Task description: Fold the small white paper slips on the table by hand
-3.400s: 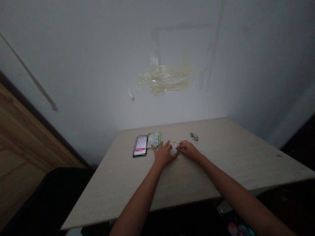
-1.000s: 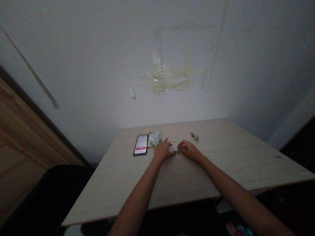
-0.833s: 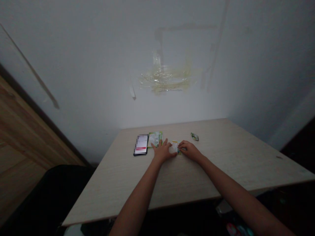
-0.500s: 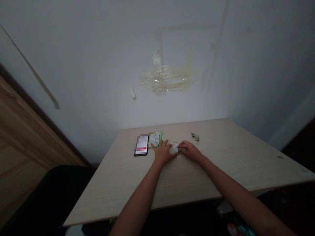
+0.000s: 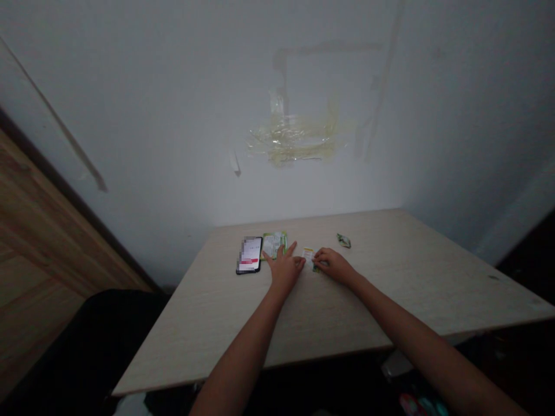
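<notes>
A small white printed card (image 5: 308,253) with a yellow band along its top lies on the table between my hands. My right hand (image 5: 332,264) is closed, its thumb and fingertips pinching the card's right side, where a bit of green and blue shows below. At the card's left edge, the thumb and index finger of my left hand (image 5: 285,270) are pressed together. Its other fingers stay spread, over the near edge of a flat green and white packet (image 5: 272,244). Whether the left pinch holds the card's edge is too small to see.
A phone (image 5: 250,254) with a lit screen lies left of the packet. Farther right sits a crumpled green wrapper (image 5: 344,240). The pale wooden table (image 5: 390,260) meets a wall (image 5: 173,115) bearing clear tape (image 5: 299,138). A dark chair-like shape (image 5: 95,341) stands at left.
My left thumb has drawn up from the card's lower part to meet the index finger, and the left hand has turned slightly. My right hand stays almost in place.
</notes>
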Motion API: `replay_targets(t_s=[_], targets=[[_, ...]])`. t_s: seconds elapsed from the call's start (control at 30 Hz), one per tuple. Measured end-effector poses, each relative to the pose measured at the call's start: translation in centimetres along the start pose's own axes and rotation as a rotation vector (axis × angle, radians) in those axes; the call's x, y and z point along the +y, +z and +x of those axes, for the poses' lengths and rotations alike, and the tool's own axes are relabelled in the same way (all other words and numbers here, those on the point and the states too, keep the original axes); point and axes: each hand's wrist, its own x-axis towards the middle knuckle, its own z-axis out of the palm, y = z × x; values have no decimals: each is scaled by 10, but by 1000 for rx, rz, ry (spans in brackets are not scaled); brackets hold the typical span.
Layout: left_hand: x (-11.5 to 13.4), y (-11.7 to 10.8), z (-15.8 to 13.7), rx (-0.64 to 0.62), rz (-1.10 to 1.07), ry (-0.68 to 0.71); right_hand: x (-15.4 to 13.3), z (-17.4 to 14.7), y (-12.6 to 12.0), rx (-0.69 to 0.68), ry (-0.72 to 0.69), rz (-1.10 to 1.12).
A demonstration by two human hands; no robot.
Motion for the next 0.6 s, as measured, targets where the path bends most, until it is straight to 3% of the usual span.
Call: replay_targets(t_s=[0.6], targets=[[-1, -1, 0, 28, 15, -5, 0, -1, 1, 0, 33, 23]])
